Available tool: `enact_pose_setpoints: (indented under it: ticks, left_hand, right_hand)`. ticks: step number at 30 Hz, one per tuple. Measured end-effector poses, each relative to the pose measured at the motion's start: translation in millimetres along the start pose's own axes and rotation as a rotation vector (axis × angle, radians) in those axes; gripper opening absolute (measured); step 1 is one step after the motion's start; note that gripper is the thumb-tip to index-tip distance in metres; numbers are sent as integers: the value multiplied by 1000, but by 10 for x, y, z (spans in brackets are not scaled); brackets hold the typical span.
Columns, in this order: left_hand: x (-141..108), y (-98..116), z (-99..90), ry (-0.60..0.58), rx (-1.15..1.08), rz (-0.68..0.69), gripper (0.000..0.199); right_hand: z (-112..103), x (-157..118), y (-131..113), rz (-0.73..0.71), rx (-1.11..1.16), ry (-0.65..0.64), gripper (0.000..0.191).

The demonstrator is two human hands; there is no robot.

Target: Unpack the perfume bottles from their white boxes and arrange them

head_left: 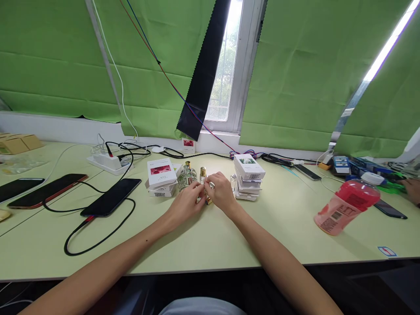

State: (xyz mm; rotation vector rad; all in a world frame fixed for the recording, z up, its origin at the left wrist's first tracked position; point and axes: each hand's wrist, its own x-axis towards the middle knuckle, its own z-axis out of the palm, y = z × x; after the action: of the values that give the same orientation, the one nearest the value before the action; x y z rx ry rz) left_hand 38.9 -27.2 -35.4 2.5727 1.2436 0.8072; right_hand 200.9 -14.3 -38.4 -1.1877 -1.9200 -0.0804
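Note:
My left hand and my right hand meet at the middle of the table, fingers bent round a small glass bottle whose gold end shows between them. Just behind the fingers stands a clear bottle with a gold cap. More glass bottles cluster behind my left hand. Left of them lies a pile of white boxes, the top one with a red flower picture. A taller stack of white boxes rises to the right of my right hand, with a small clear bottle beside it.
On the left lie a black phone with looping cables, two more phones and a white power strip. A pink drink bottle stands at the right. Another person's hand shows at the far right edge.

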Motion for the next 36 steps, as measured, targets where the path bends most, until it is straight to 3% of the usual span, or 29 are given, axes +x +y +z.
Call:
enact_pose_setpoints:
  ticks: [9,17,25,36]
  left_hand:
    - [3,8,-7,-19,-4,-17,20]
    - [7,-6,7,-7,7,-10,18]
    - [4,-11,13,-2,9,-7,20]
    - [6,25,-12,6,-4,-6,20]
  right_hand:
    - [-7,3,-8,-39,-62,-26,21]
    - [52,28,87,40,106,27,16]
    - [56,5,77,-40,15,20,18]
    - [111,33,157,60,180,66,14]
